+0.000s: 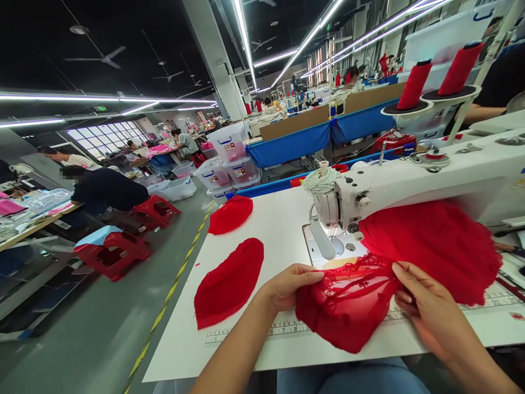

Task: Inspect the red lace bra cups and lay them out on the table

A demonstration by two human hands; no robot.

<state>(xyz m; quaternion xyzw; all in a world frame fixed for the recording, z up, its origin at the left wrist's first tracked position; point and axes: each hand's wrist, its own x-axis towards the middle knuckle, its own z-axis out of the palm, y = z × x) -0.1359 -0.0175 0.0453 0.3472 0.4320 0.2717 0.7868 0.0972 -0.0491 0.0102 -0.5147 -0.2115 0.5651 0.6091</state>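
Observation:
Between my two hands a sheer red lace fabric piece (348, 312) is stretched out just in front of the sewing machine (394, 189). My left hand (289, 284) pinches its left edge between thumb and fingers. At the opposite edge, my right hand (424, 298) is closed on the gathered lace. The machine's needle area lies just behind the lace, and a grey guard (322, 239) stands over the plate there. A larger pile of red fabric (430, 246) lies under the machine arm, close to my right hand.
Two cut red pieces, a nearer one (229, 284) and a farther one (232, 214), lie on the left of the white table (180, 355). A printed ruler (287, 330) runs along its front. Red thread cones (415, 85) stand behind the machine. Plastic bins (227, 142) are stacked beyond the table.

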